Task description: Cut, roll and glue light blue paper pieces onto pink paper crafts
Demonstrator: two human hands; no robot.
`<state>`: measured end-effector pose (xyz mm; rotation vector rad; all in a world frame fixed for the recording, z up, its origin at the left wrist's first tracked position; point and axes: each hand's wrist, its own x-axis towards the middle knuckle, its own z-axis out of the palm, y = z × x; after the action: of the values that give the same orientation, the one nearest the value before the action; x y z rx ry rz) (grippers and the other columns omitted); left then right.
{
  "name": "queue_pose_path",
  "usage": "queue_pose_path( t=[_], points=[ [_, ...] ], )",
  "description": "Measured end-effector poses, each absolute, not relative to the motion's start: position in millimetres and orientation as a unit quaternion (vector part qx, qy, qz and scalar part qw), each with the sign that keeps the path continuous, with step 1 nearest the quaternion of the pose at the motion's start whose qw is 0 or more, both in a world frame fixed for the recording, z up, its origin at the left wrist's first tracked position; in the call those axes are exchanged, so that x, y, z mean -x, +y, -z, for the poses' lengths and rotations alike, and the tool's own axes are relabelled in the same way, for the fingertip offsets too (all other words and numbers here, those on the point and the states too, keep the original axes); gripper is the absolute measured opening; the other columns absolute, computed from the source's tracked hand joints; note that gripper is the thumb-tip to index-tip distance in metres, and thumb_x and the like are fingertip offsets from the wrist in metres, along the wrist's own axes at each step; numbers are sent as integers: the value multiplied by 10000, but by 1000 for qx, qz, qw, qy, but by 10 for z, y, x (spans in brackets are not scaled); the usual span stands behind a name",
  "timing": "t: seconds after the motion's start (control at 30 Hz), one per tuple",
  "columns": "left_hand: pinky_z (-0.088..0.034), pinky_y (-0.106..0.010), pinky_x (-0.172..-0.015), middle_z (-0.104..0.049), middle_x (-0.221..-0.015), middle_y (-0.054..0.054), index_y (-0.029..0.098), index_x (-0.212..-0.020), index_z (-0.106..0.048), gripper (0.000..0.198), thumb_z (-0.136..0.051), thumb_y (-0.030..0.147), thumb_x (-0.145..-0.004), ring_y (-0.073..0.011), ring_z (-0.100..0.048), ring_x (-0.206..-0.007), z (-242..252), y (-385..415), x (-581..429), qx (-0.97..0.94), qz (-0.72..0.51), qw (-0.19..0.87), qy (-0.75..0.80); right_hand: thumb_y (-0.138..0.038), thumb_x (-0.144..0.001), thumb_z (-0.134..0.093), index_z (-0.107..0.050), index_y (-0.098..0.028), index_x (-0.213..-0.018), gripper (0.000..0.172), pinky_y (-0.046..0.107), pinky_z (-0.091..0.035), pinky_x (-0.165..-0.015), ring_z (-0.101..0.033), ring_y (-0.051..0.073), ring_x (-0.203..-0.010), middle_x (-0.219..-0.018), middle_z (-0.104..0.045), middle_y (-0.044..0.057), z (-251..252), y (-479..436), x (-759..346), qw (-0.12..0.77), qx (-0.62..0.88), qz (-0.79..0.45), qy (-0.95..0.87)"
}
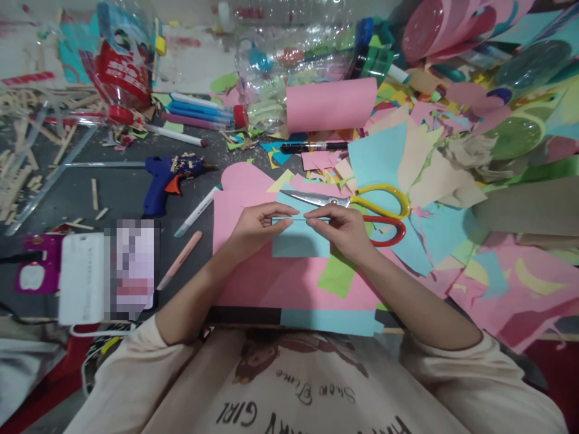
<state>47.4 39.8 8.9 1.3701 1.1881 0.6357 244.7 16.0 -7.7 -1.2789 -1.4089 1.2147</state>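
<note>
At the back of the surface [117, 196], a red-labelled bottle [122, 75] points its red cap toward the person; whether it holds anything cannot be told. A pink paper roll [332, 107] lies near it, to the right. Nearer, the fingers of the left hand [265, 223] and right hand [341, 228] pinch the upper edge of a light-blue paper [301, 242] over a pink sheet [253, 277]. Scissors [346, 201] lie just beyond, crowding the right hand.

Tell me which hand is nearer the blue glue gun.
Left. The left hand is to the right of the glue gun, pinching the blue paper; the right hand, also pinching it, is farther right.
</note>
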Motion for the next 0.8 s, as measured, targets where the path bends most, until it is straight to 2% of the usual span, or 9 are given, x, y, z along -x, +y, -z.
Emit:
queue_pose_path(
  t=[0.27, 0.4, 0.57, 0.7, 0.8],
  points=[
    [-489, -230, -650, -789, -931, -50, 177, -899, -788, 287, -668, 408, -778, -167, -673, -767, -128, 399, -472, -586, -251, 580, 507, -374, -773, -749, -785, -260, -763, 119, 302, -507, -586, -667, 168, -661, -760, -775, 19, 83, 154, -2449, 438, 512, -480, -562],
    [-522, -238, -703, -787, -977, -63, 192, -941, -791, 326, -703, 453, -766, -192, -707, -852, -107, 402, -462, -594, -243, 584, 498, -414, -776, -746, -784, -259, -759, 160, 312, -526, -608, -679, 173, -669, -767, -780, 23, 77, 151, -2447, 438, 508, -479, -566],
    [-550, -262, -764, -793, -954, -63, 204, -898, -800, 317, -700, 482, -785, -208, -726, -888, -85, 397, -459, -602, -251, 583, 485, -399, -778, -740, -786, -260, -760, 147, 321, -541, -616, -696, 180, -671, -768, -788, 19, 61, 147, -2443, 433, 502, -488, -568],
    [-551, -257, -751, -794, -954, -63, 205, -900, -800, 291, -714, 458, -786, -199, -729, -877, -57, 383, -449, -596, -265, 586, 480, -318, -784, -724, -789, -260, -771, 87, 312, -541, -616, -703, 175, -680, -780, -790, 17, 60, 144, -2448, 434, 492, -489, -575],
    [-532, -231, -673, -795, -928, -61, 207, -897, -801, 268, -719, 436, -785, -179, -725, -821, -36, 373, -444, -600, -273, 580, 479, -299, -796, -708, -784, -259, -761, 92, 321, -558, -650, -715, 179, -713, -785, -788, 20, 72, 142, -2451, 441, 476, -488, -583]
  ],
)
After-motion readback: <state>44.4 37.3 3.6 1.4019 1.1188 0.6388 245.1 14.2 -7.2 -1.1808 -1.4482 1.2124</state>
